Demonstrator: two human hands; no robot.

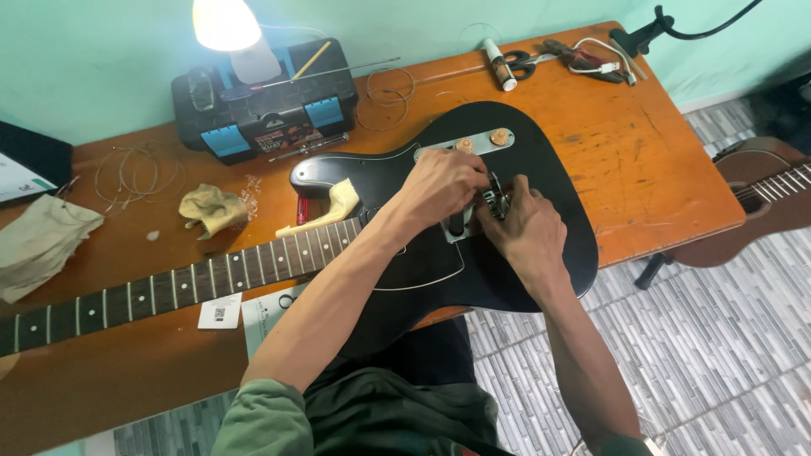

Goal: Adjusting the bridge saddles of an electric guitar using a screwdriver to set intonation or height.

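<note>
A black electric guitar (541, 160) lies flat on an orange wooden table (642, 160), its dark fretted neck (169, 291) running to the left. Both hands meet over the metal bridge (495, 199) in the middle of the body. My left hand (439, 181) reaches over from the left, its fingers curled down onto the bridge area. My right hand (525, 226) comes from below and pinches the bridge hardware with its fingertips. A chrome control plate with two knobs (483, 140) sits just above the hands. What the fingers hold is hidden.
A black and blue toolbox (262, 114) with a lit lamp (226, 25) stands at the back. Coiled strings (135, 173), rags (211, 207), scissors and pliers (583, 59) lie around. A brown acoustic guitar (760, 194) leans at the right. Paper cards (221, 311) sit under the neck.
</note>
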